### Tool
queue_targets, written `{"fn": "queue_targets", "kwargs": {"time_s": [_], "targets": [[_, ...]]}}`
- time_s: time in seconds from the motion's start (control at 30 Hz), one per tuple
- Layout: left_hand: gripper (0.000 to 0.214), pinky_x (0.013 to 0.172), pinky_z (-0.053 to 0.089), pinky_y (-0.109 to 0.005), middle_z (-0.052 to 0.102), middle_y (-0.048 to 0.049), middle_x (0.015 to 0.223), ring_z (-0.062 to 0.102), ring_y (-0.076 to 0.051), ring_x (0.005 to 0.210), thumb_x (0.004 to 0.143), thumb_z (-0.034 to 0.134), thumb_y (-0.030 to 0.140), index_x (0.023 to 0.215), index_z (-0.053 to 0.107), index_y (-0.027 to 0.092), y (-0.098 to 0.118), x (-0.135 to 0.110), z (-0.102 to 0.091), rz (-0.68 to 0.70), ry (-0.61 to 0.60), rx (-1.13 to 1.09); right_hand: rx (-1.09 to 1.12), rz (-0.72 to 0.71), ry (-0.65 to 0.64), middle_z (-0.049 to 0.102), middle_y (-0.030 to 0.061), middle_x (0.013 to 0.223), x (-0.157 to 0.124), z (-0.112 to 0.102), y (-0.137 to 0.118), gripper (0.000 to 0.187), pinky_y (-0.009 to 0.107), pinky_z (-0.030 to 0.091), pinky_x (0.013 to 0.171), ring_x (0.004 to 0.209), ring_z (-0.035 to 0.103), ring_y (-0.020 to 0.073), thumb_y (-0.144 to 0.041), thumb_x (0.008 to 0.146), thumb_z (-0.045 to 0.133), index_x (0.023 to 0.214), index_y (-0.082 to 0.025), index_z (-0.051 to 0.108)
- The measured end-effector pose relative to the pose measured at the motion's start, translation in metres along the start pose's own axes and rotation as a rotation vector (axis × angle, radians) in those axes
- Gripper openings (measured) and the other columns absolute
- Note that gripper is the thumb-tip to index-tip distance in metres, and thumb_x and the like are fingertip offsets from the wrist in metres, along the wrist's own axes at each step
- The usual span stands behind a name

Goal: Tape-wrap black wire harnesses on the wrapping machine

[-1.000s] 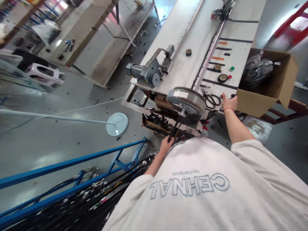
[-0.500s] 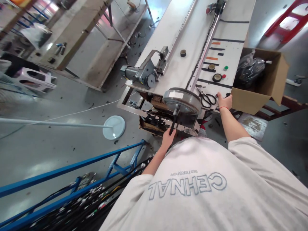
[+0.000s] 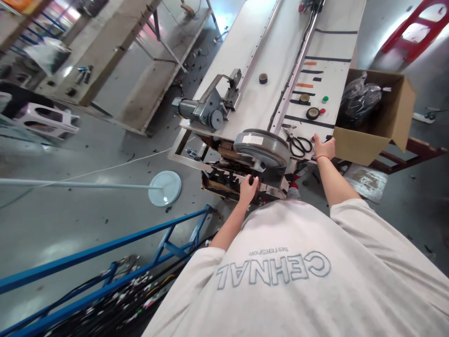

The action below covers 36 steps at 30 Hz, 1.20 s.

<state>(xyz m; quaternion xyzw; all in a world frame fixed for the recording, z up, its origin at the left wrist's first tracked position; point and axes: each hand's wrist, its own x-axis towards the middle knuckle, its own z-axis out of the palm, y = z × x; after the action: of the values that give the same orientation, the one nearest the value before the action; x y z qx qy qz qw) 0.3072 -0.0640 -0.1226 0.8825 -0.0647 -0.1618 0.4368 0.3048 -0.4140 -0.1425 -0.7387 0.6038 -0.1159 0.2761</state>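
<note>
My left hand (image 3: 248,189) is closed around a black handle (image 3: 251,179) below the hub of a large grey wheel (image 3: 268,145). A white label is stuck on the wheel's rim. At the near right corner of the long white table (image 3: 252,107), my right hand (image 3: 324,148) rests with thumb and fingers apart. Its thumb lies beside a small red button (image 3: 313,139), and a small black piece (image 3: 329,138) shows by its fingers. Just left of that hand lie black-handled scissors (image 3: 300,145).
Tape rolls (image 3: 313,113) and tape strips mark the table's right side. A grey motor unit (image 3: 201,110) sits at its left edge. An open cardboard box (image 3: 365,142) with a dark bag stands right. A blue frame (image 3: 147,231) with black cables is at lower left.
My left hand has moved up slightly with the black handle, which now looks shorter and points more toward me. The right hand stays at the table corner. The whole view has shifted a little.
</note>
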Motion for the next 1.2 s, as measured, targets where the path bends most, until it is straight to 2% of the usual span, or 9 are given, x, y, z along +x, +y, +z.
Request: {"fn": "queue_targets", "kwargs": {"time_s": [0.13,0.27,0.37,0.53,0.67,0.93,1.2], "targets": [[0.020,0.070,0.044,-0.028,0.058,-0.0003,0.063,0.057,-0.017,0.066,0.086,0.057,0.034,0.072,0.057,0.019,-0.010,-0.006,0.004,-0.032,-0.037,-0.039,0.011,0.004,0.009,0.060,0.0223,0.127,0.002,0.002,0.000,0.074,0.053,0.044,0.100,0.118,0.059,0.0376,-0.067,0.081,0.062,0.129,-0.012,0.049],[0.021,0.071,0.044,-0.027,0.062,-0.0013,0.066,0.057,-0.016,0.065,0.086,0.057,0.035,0.074,0.059,0.018,-0.026,-0.021,0.005,0.000,-0.086,-0.022,0.015,0.003,0.008,0.059,0.0217,0.127,0.002,0.000,-0.001,0.072,0.053,0.044,0.100,0.118,0.058,0.0365,-0.067,0.081,0.061,0.128,-0.013,0.049],[0.020,0.070,0.043,-0.026,0.059,-0.0004,0.065,0.056,-0.016,0.064,0.085,0.058,0.035,0.075,0.059,0.018,-0.047,-0.034,0.005,-0.016,-0.071,0.047,0.012,-0.006,-0.009,0.060,0.0213,0.126,0.001,-0.004,-0.001,0.073,0.050,0.044,0.100,0.117,0.058,0.0350,-0.065,0.081,0.064,0.128,-0.012,0.049],[0.016,0.065,0.040,-0.025,0.057,-0.0007,0.061,0.056,-0.017,0.062,0.078,0.062,0.031,0.069,0.059,0.018,-0.095,-0.047,0.003,-0.160,-0.146,0.139,0.013,-0.004,-0.012,0.060,0.0223,0.126,0.000,-0.008,-0.002,0.074,0.048,0.044,0.101,0.117,0.058,0.0344,-0.063,0.081,0.065,0.129,-0.010,0.048],[0.024,0.063,0.039,-0.027,0.056,-0.0012,0.057,0.054,-0.018,0.060,0.081,0.058,0.036,0.067,0.059,0.017,-0.116,-0.054,-0.002,-0.177,-0.145,0.131,0.027,-0.003,-0.008,0.061,0.0230,0.127,-0.002,-0.008,-0.003,0.073,0.049,0.043,0.102,0.119,0.058,0.0359,-0.060,0.081,0.067,0.130,-0.009,0.049],[0.037,0.057,0.032,-0.026,0.046,0.0014,0.055,0.041,-0.013,0.056,0.079,0.050,0.051,0.062,0.052,0.017,-0.110,-0.077,-0.010,-0.125,-0.121,-0.013,0.048,-0.005,-0.022,0.058,0.0241,0.132,-0.002,-0.009,-0.005,0.071,0.050,0.042,0.104,0.123,0.056,0.0369,-0.056,0.082,0.068,0.130,-0.007,0.050],[0.043,0.055,0.030,-0.025,0.040,0.0025,0.053,0.037,-0.012,0.056,0.081,0.048,0.055,0.059,0.044,0.019,-0.069,-0.058,-0.019,-0.026,-0.061,-0.089,0.081,-0.009,-0.015,0.058,0.0245,0.130,-0.001,-0.008,-0.004,0.071,0.052,0.042,0.104,0.122,0.056,0.0371,-0.058,0.081,0.069,0.129,-0.009,0.050]]}}
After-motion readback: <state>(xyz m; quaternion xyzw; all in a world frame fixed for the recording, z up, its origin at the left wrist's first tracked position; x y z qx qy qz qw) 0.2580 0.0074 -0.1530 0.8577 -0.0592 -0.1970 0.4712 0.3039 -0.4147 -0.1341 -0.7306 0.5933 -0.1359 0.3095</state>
